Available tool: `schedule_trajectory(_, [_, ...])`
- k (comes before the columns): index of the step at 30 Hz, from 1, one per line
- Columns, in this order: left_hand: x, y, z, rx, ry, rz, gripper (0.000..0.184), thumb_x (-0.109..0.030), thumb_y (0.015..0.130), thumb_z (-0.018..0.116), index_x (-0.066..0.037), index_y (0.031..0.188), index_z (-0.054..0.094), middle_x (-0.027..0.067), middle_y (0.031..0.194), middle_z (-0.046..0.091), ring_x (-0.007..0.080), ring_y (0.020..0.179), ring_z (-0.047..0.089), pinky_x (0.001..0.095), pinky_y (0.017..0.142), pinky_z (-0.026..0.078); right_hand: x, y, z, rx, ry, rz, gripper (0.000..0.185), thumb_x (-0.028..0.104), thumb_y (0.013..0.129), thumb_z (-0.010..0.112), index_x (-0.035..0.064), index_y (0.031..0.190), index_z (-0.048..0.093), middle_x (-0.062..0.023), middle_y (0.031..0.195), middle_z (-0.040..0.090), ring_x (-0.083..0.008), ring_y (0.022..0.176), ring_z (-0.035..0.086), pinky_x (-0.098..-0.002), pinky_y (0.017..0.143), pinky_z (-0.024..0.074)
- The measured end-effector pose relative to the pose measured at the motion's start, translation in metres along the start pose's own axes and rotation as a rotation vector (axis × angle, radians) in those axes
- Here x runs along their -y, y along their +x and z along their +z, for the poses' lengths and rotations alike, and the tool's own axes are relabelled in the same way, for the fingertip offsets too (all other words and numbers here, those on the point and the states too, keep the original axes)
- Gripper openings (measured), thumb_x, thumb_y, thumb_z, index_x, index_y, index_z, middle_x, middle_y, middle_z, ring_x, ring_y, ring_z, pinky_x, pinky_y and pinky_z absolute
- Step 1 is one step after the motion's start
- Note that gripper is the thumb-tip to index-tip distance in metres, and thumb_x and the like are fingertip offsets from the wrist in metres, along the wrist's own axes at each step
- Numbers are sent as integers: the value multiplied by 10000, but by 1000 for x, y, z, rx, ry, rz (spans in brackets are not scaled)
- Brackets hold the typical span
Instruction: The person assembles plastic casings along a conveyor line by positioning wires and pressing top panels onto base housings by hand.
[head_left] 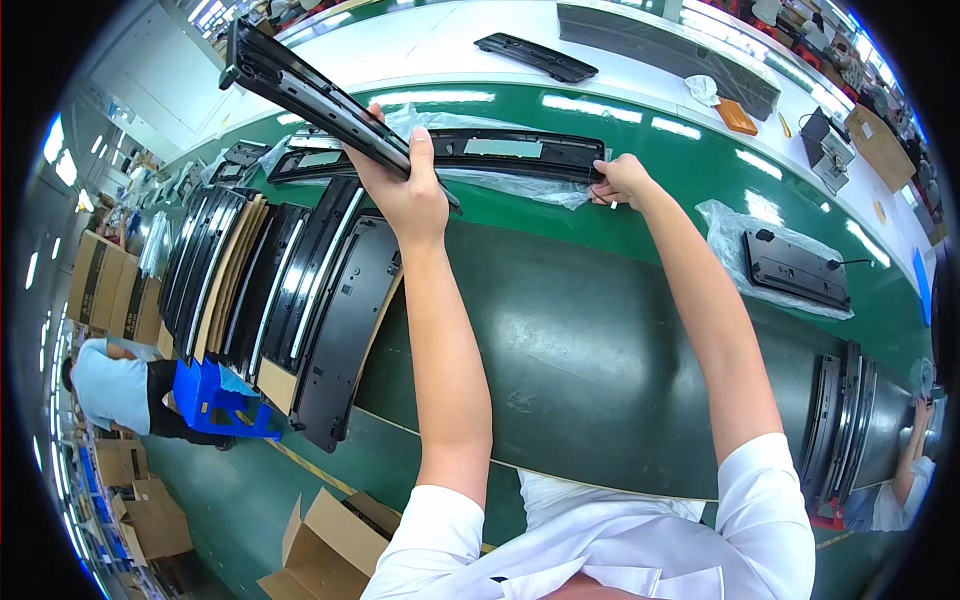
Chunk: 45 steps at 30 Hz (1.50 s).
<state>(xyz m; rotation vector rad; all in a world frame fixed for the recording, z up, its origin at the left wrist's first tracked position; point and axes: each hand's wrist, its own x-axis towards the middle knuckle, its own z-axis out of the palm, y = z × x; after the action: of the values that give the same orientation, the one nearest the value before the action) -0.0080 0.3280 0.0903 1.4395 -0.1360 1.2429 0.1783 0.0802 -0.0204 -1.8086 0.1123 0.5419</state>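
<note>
My left hand (405, 195) is closed around a long black panel-like housing (320, 105), holding it raised and tilted above the table. Below and behind it, another long black panel (540, 147) with a pale rectangular label lies on clear plastic wrap (545, 188). At that panel's right end, my right hand (622, 182) pinches a thin dark cable (597, 182); a small white tip shows under the fingers. Whether these fingers also grip the panel's edge is hard to tell.
Several black panels with cardboard sheets (225, 280) stand stacked at left. A shorter panel (795, 268) lies on plastic at right, near more upright panels (840, 420). An open carton (330, 545) is below. Other people (110, 385) work at both sides.
</note>
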Motion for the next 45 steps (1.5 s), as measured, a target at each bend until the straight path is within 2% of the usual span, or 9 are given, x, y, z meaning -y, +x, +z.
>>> schedule_trajectory(6, [19,-1,2,3,2,-29,593,-4,958,638,16,1489,373,139,1442,480,241,1355,452,371,1164,331,-17,-31,-42,85,377,-142,353,71,1075,482,-187,1316,483,-262,1295,575,-343,1165,639,-478,970,625])
schedule_trajectory(14, [13,-12,15,78,-81,-138,542,51,915,633,7,1441,509,55,1354,568,101,1011,545,264,906,468,-50,-87,-166,118,282,-121,282,69,1077,478,-97,1284,572,-179,1263,640,-266,1112,666,-450,919,611])
schedule_trajectory(27, [46,-31,17,170,19,-292,513,52,920,650,11,1423,561,92,1397,594,172,1205,581,307,1047,438,-101,-93,-206,57,467,-87,198,43,1031,552,-54,1176,644,-136,1135,705,-214,987,701,-364,907,584])
schedule_trajectory(29, [50,-31,16,191,42,-237,544,80,904,626,-15,1427,511,43,1190,567,93,856,554,256,777,484,-96,-100,-200,-32,281,-37,180,33,1020,564,-54,1151,651,-127,1101,706,-215,982,699,-369,920,568])
schedule_trajectory(33, [53,-32,16,175,44,-264,472,40,922,656,11,1389,594,85,1323,625,180,1180,598,314,1043,449,-73,-114,-202,-75,-65,-61,109,45,966,656,-32,1030,700,-96,977,715,-231,911,700,-398,836,578])
schedule_trajectory(35, [58,-33,18,154,47,-203,467,37,926,659,-5,1388,603,64,1276,628,166,1162,597,299,1025,449,-89,-85,-222,-90,-193,-85,153,108,920,725,-18,1007,724,-116,944,736,-266,879,722,-417,821,584])
schedule_trajectory(37, [59,-33,18,204,46,-229,512,53,918,634,11,1418,529,93,1350,574,171,1131,581,299,995,462,-82,-88,-213,-431,-887,-517,241,187,877,774,-8,1012,732,-150,921,740,-316,872,734,-425,830,581])
schedule_trajectory(39, [59,-35,21,204,44,-220,510,62,921,627,-1,1418,533,72,1315,582,135,1036,585,281,913,482,-61,-98,-195,-422,-885,-614,302,243,842,800,-7,998,736,-190,968,731,-350,908,728,-427,852,576])
schedule_trajectory(45, [46,-38,30,260,57,-258,532,63,920,623,-17,1436,522,29,1212,586,82,843,539,254,751,471,-61,-80,-178,-262,-1141,-351,229,250,861,769,22,876,751,-222,978,740,-391,944,723,-465,885,572])
